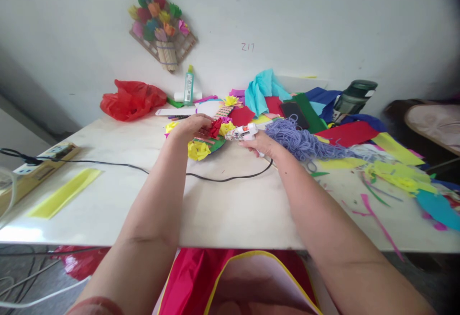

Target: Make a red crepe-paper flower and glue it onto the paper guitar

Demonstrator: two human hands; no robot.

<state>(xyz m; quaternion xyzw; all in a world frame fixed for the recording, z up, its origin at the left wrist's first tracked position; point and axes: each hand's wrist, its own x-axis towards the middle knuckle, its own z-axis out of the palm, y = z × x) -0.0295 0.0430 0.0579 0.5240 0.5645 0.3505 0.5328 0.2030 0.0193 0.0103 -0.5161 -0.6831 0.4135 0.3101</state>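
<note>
My right hand (pixel 261 144) is wrapped round a white hot glue gun (pixel 247 131), its nozzle pointing left. A black cord runs from below that hand to the left across the table. My left hand (pixel 196 126) has its fingers closed on a red crepe paper flower (pixel 215 127), partly hidden by them. Yellow paper flowers (pixel 199 150) lie just below and around it, over a green piece (pixel 217 143). The glue gun's tip sits close to the right side of the red flower; whether they touch I cannot tell.
Purple yarn (pixel 298 138) lies heaped beyond my right hand, among coloured paper sheets (pixel 347 134). A glue bottle (pixel 189 85) and a red plastic bag (pixel 132 99) stand at the back. A power strip (pixel 39 164) and a yellow paper strip (pixel 66 193) are on the left.
</note>
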